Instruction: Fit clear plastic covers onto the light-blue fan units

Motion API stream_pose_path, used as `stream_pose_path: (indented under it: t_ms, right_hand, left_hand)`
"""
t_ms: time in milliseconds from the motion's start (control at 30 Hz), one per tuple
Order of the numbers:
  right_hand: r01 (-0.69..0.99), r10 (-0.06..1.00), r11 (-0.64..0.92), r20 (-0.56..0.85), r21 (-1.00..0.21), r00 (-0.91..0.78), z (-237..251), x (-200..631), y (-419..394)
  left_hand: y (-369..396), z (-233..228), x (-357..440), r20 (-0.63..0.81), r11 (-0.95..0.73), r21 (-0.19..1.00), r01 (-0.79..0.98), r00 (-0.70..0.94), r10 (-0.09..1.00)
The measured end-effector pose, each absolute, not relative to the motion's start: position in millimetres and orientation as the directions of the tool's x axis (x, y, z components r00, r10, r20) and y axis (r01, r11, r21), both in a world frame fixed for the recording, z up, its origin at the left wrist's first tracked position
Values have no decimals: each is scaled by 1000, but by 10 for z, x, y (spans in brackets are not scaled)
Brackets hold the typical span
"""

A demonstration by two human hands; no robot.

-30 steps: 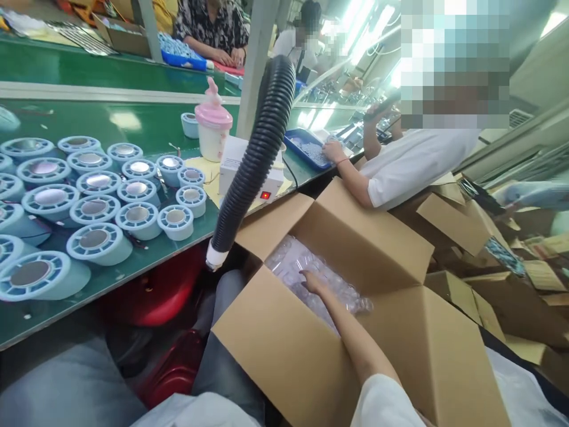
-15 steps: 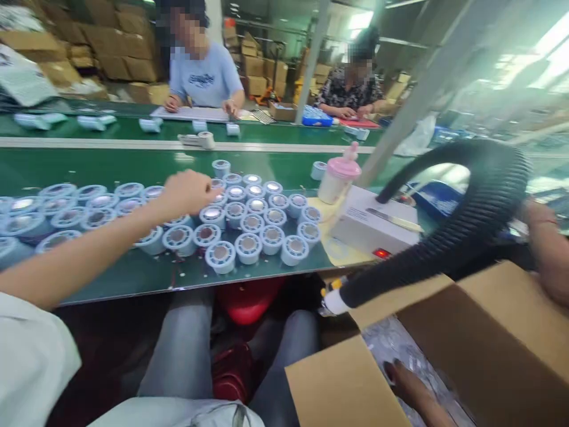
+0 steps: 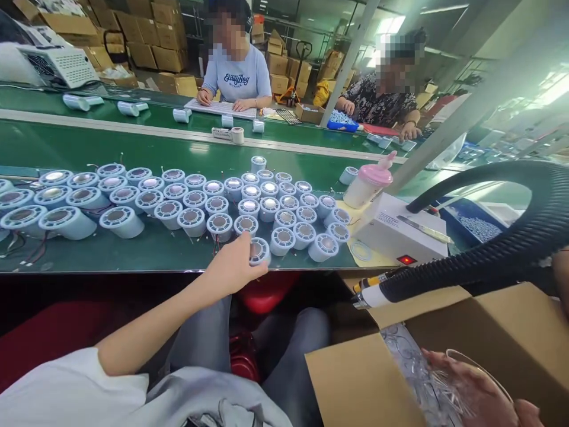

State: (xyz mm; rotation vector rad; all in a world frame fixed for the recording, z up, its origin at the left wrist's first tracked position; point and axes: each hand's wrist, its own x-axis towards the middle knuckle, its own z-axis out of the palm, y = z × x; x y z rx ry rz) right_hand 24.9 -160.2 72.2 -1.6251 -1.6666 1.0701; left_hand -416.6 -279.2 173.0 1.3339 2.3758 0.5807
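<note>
Head view shows the left hand at lower centre, its fingers closed around a round blue part at the near edge of the green surface; the part stands upright with its metal face up, at the front of the cluster of like parts. At lower right the right hand grasps a clear plastic piece over the open cardboard box, well apart from the blue part

Pale-blue cylinder; green bench; black hose.
</note>
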Motion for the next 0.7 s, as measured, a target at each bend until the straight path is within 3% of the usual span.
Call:
stream_pose_path:
  t_ms: [67,100,133,200,267,367,467,533,600,700]
  right_hand:
    - [417,951,-52,-172,-907,-256,820,-51,-1796]
    - [361,913,-18,-162,-933,-375,870,-226,-1896]
    - [319,853,68,-110,-945,-510,925,-417,-1997]
    - [281,686,308,8,-909,-728,1038,-826,-2196]
    - [284,558,576,114,-766,-822,1137,-1228,-2364]
    - [297,458,831,274,-470,-846,1216,-1693,-2519]
    - [437,520,843,272,-313,-810,1227,-1910,-2558]
    - [487,571,795,174,-362,-802,1231,-1938,-2546]
    - [453,563,718,58,-528,-825,1249,-1921,-2524]
    - [376,549,507,-46,-775,-835,1285,-1887,-2501]
  left_hand:
    - [-2987,1636,-4203,-157,340,848,406,-420,894]
    - [-3074,1582,-4212,-213,288,942,174,-357,910]
    - [-3148,1527,-4210,-276,268,961,-68,-271,922]
    - [-3242,1430,-4174,-388,326,848,-419,-70,919]
    - [-3274,1368,-4102,-464,441,742,-504,88,881]
    - [-3261,1353,-3981,-514,553,774,-309,206,833]
    - [-3241,1388,-3904,-453,449,891,68,214,866]
    - [-3239,1408,-3878,-309,237,903,358,158,938]
    - [-3246,1411,-3862,-151,62,839,541,121,981]
    - [-3260,1374,-3849,-67,9,837,547,85,994]
